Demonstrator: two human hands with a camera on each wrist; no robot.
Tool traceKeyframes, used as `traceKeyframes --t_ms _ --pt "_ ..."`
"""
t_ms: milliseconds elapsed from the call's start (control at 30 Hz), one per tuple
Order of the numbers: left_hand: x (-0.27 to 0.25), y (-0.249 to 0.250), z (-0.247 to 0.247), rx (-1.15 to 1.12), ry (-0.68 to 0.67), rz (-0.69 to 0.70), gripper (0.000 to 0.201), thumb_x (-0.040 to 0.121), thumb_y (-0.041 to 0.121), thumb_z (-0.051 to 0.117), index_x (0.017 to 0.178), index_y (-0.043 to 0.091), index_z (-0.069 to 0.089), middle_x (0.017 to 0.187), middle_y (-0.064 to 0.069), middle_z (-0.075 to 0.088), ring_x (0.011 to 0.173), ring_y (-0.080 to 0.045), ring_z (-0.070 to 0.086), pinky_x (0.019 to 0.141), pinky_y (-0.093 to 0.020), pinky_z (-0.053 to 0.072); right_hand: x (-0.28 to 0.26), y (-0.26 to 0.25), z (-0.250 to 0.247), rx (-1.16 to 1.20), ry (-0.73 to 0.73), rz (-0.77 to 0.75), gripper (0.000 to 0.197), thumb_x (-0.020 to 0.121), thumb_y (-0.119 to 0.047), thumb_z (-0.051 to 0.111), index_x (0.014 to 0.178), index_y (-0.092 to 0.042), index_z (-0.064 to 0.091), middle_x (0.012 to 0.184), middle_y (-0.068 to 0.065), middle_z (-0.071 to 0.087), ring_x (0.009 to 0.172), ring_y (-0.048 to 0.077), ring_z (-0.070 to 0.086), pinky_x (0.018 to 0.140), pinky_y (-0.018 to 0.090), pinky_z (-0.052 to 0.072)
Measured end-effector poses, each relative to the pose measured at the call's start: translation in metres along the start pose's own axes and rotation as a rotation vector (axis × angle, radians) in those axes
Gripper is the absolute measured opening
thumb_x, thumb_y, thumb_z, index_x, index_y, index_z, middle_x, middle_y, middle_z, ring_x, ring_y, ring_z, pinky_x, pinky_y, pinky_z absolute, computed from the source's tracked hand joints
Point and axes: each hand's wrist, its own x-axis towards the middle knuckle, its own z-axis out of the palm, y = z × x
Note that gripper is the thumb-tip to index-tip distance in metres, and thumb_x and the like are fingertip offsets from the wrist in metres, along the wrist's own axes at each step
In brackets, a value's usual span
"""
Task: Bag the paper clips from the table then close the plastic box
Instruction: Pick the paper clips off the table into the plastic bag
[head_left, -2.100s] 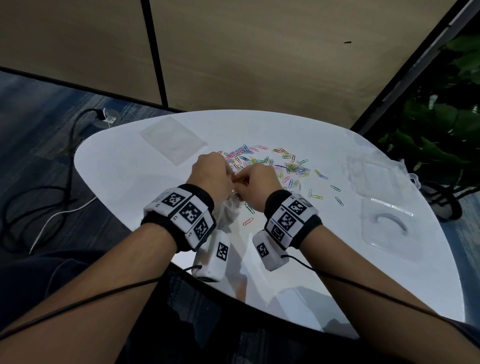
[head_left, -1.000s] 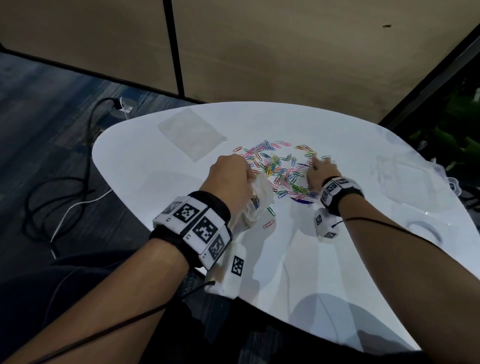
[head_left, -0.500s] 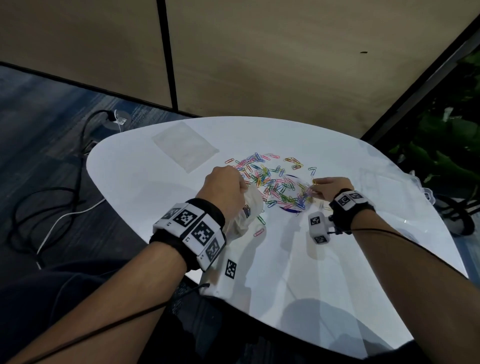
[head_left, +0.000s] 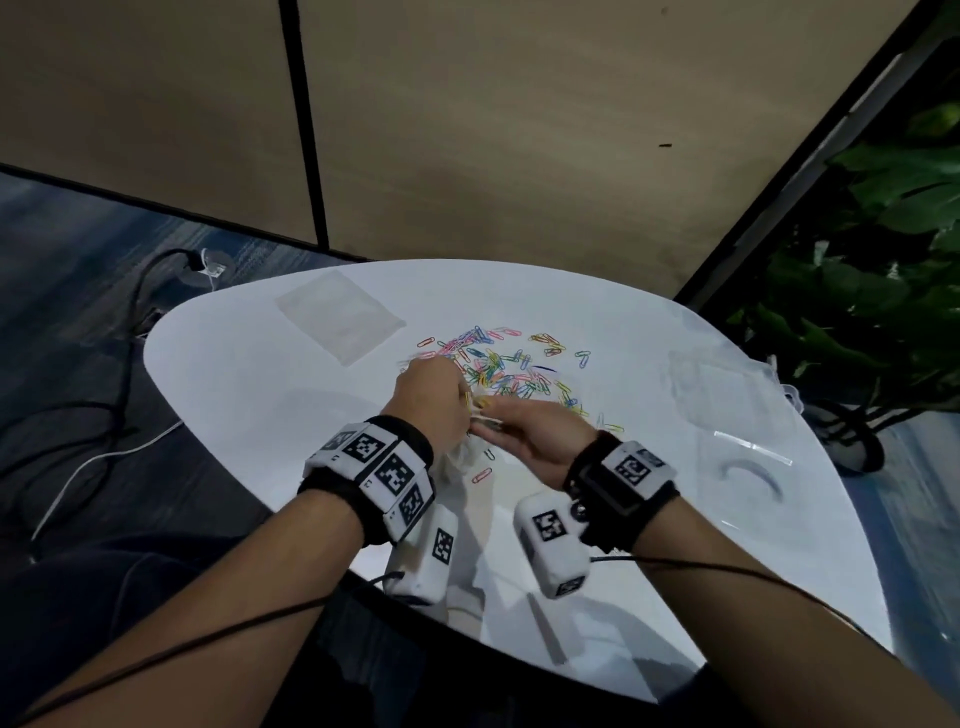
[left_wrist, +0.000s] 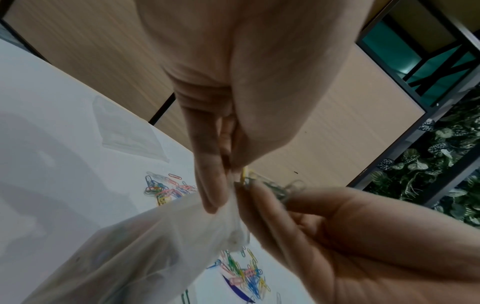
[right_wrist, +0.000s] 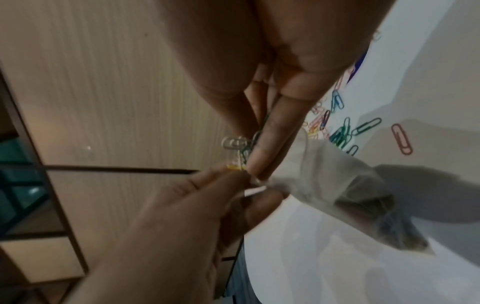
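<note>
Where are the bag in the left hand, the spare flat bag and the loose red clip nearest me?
held bag (left_wrist: 145, 242): left wrist view, translucent side wall.
spare flat bag (head_left: 340, 318): head view, its middle.
red clip (head_left: 482, 475): head view, mid-length of the wire.

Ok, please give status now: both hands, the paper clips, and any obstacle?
Left hand pinches bag mouth. Right hand pinches a few clips at the mouth. Most paper clips loose on table. Nothing blocking.

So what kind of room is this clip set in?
Probably an office or lounge corner: a rounded white table against tan wood-panelled walls, blue-grey carpet with cables running to a floor socket, and a leafy plant at the right.
</note>
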Motion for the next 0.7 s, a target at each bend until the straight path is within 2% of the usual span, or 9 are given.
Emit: traceKeyframes --t_ms 67,133,233,333,400,500,533,600,700 --pt "0.001 0.0 0.001 -0.011 0.011 -0.018 0.025 0.09 0.003 0.054 0.087 0.008 0.078 0.093 -0.013 0.076 0.086 -0.031 0.073 0.085 -0.037 0.06 0.003 0.006 0.008 -0.025 0.04 0.002 0.02 0.093 0.005 0.053 0.108 0.013 0.063 0.108 0.02 0.068 0.09 0.022 0.07 0.072 0.022 0.06" --pt "0.003 -0.002 0.002 -0.029 0.023 -0.031 0.025 0.091 0.003 0.055 0.091 0.009 0.079 0.099 -0.012 0.076 0.087 -0.031 0.073 0.086 -0.037 0.06 0.005 0.007 0.011 -0.027 0.056 0.01 0.017 0.092 0.006 0.053 0.102 0.013 0.064 0.103 0.022 0.069 0.087 0.024 0.069 0.071 0.024 0.06" --pt "0.004 -0.003 0.003 -0.044 0.02 -0.017 0.022 0.092 0.005 0.058 0.095 0.01 0.079 0.102 -0.011 0.076 0.088 -0.031 0.074 0.086 -0.038 0.06 0.008 0.003 0.008 -0.035 0.033 0.032 0.018 0.092 0.004 0.054 0.106 0.014 0.062 0.1 0.02 0.068 0.087 0.023 0.069 0.081 0.027 0.06" --pt "0.003 -0.001 0.007 -0.014 0.006 0.01 0.022 0.093 0.007 0.059 0.1 0.012 0.079 0.104 -0.011 0.075 0.094 -0.027 0.072 0.09 -0.037 0.059 0.01 0.001 0.005 -0.219 0.054 0.039 0.027 0.089 0.009 0.053 0.114 0.007 0.065 0.099 0.014 0.071 0.084 0.017 0.07 0.076 0.023 0.058" --pt "0.002 0.0 0.008 -0.002 0.004 0.021 0.022 0.093 0.007 0.059 0.101 0.012 0.079 0.105 -0.011 0.075 0.095 -0.028 0.072 0.09 -0.038 0.059 0.012 0.005 0.003 -0.406 0.113 -0.038 0.026 0.081 0.013 0.059 0.1 0.001 0.073 0.09 0.015 0.072 0.074 0.02 0.068 0.072 0.025 0.056" --pt "0.003 -0.001 0.008 -0.009 -0.02 0.028 0.022 0.093 0.006 0.059 0.099 0.01 0.079 0.101 -0.012 0.076 0.088 -0.031 0.073 0.086 -0.039 0.06 0.014 0.012 0.004 -0.753 0.212 -0.172 0.011 0.069 -0.008 0.073 0.076 -0.014 0.079 0.071 0.012 0.073 0.063 0.024 0.062 0.073 0.038 0.059" --pt "0.004 -0.002 0.009 -0.01 -0.026 0.028 0.021 0.093 0.006 0.059 0.098 0.01 0.079 0.1 -0.012 0.076 0.088 -0.031 0.073 0.086 -0.04 0.06 0.014 0.013 0.004 -0.856 0.228 -0.217 0.006 0.072 -0.014 0.073 0.072 -0.016 0.078 0.066 0.007 0.072 0.06 0.021 0.062 0.069 0.037 0.059" --pt "0.005 -0.003 0.009 -0.019 -0.035 0.024 0.02 0.093 0.006 0.059 0.097 0.01 0.079 0.096 -0.012 0.076 0.087 -0.031 0.074 0.086 -0.04 0.06 0.013 0.014 0.007 -1.01 0.249 -0.287 0.014 0.084 -0.013 0.065 0.078 -0.019 0.077 0.062 -0.001 0.067 0.056 0.014 0.058 0.058 0.026 0.051" --pt "0.006 -0.003 0.01 -0.025 -0.035 0.026 0.02 0.092 0.006 0.06 0.095 0.01 0.079 0.094 -0.012 0.076 0.086 -0.031 0.074 0.085 -0.04 0.06 0.011 0.012 0.011 -1.142 0.22 -0.316 0.026 0.086 -0.002 0.058 0.104 -0.011 0.075 0.075 -0.002 0.066 0.068 0.012 0.061 0.062 0.016 0.047"
